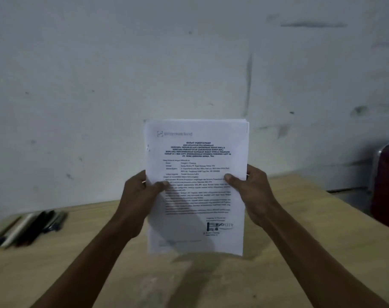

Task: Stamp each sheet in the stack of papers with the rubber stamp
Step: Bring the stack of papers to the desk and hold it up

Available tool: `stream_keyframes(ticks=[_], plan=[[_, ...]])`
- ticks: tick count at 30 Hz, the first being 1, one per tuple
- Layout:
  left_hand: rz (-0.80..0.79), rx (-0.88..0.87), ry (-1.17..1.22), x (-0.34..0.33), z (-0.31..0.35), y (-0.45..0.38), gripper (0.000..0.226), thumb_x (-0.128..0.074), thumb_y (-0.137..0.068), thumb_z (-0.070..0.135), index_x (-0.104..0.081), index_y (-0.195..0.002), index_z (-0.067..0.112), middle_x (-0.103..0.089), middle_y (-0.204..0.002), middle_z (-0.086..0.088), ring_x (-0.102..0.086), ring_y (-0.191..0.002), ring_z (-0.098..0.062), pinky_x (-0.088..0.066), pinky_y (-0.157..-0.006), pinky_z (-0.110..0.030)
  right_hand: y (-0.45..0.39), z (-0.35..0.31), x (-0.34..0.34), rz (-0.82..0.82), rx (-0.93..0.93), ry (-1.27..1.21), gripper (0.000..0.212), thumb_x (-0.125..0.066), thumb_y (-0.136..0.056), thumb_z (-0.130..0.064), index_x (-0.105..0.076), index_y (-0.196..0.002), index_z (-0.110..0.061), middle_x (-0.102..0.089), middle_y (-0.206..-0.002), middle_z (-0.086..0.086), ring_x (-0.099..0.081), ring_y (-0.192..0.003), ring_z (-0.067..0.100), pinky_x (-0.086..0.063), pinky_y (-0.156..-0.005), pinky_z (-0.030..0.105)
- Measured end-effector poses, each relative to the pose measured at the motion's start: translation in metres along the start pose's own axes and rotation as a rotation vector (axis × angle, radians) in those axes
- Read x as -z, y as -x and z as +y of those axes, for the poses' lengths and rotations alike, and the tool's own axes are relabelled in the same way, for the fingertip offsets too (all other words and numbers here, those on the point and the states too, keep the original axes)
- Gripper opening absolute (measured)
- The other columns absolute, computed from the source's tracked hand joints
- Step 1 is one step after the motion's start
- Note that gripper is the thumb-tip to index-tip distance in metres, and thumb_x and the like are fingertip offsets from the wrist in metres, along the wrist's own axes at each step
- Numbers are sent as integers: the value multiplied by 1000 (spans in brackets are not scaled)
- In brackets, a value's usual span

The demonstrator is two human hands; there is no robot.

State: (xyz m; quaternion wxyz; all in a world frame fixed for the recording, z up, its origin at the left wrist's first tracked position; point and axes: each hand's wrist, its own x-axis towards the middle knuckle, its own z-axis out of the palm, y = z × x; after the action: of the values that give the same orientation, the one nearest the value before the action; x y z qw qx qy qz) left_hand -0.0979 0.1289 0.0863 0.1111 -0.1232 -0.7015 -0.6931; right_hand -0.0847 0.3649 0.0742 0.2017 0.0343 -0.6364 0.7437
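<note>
Two hands hold our stack of papers (195,187) upright above the wooden tabletop (78,274), printed side facing us. Our left hand (140,196) is closed on the stack's left edge with its thumb across the front sheet, and our right hand (253,192) is closed on the right edge the same way. Several blurred pens (26,227) lie at the tabletop's left end, near the marked white wall (122,63). Something dark red (386,183) stands at far right.

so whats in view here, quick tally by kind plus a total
hands: 2, left hand and right hand
stack of papers: 1, held upright by both
pens: 1 blurred cluster, number unclear
table: 1
dark red object: 1
total: 6
</note>
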Motion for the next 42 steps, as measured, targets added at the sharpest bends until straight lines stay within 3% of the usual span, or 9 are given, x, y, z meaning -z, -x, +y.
stream_keyframes(ticks=[4, 10, 14, 19, 29, 36, 39, 42], plan=[[151, -15, -3, 56, 8, 28, 23, -65, -83, 0, -71, -98, 16, -75, -99, 2, -70, -93, -20, -52, -78, -30, 32, 8, -56, -57, 62, 6, 24, -64, -90, 4, -71, -105, -13, -76, -102, 4, -73, -94, 25, -59, -82, 41], [233, -2, 22, 112, -6, 75, 27, -63, -85, -2, -71, -104, 16, -75, -102, 3, -70, -95, -16, -51, -79, -28, 78, 24, -103, -140, 87, -3, 26, -62, -90, 6, -71, -103, -15, -77, -96, -1, -74, -85, 17, -61, -71, 29], [233, 30, 22, 132, -20, 90, 28, -64, -85, -1, -69, -109, 12, -75, -102, 3, -70, -96, -17, -53, -78, -28, 93, 32, -114, -182, 35, -10, 22, -66, -88, 3, -71, -100, -15, -78, -93, 0, -75, -81, 19, -59, -64, 27], [212, 58, 31, 141, -31, 97, 31, -66, -84, 3, -68, -114, 11, -74, -108, -1, -69, -99, -22, -53, -84, -39, 101, 38, -113, -225, -60, -20, 23, -70, -84, 1, -72, -104, -10, -77, -97, 5, -75, -84, 23, -59, -66, 28], [211, 66, 56, 140, -34, 97, 26, -66, -85, 3, -69, -108, 13, -75, -102, 3, -71, -91, -15, -55, -67, -21, 107, 39, -121, -203, -132, -14, 24, -71, -83, 3, -69, -104, -7, -77, -98, 8, -75, -85, 26, -61, -68, 34], [227, 49, -11, 145, -16, 95, 24, -65, -86, 2, -68, -107, 11, -72, -103, 3, -68, -93, -14, -52, -74, -25, 105, 18, -119, -294, -41, 165, 30, -56, -92, 9, -69, -104, -15, -76, -100, 0, -74, -87, 17, -61, -69, 28], [236, 72, -96, 152, -18, 97, 24, -69, -81, 0, -68, -101, 15, -71, -97, 3, -68, -87, -12, -52, -68, -25, 105, 17, -121, -303, -36, 312, 31, -57, -91, 6, -67, -114, -11, -74, -106, 0, -73, -92, 18, -61, -78, 36], [230, 145, -242, 160, -32, 104, 24, -73, -76, -2, -67, -97, 8, -69, -94, -2, -65, -81, -12, -49, -60, -25, 110, 33, -122, -303, -107, 467, 29, -62, -84, 5, -69, -109, -9, -75, -103, 2, -74, -87, 21, -61, -78, 44]])
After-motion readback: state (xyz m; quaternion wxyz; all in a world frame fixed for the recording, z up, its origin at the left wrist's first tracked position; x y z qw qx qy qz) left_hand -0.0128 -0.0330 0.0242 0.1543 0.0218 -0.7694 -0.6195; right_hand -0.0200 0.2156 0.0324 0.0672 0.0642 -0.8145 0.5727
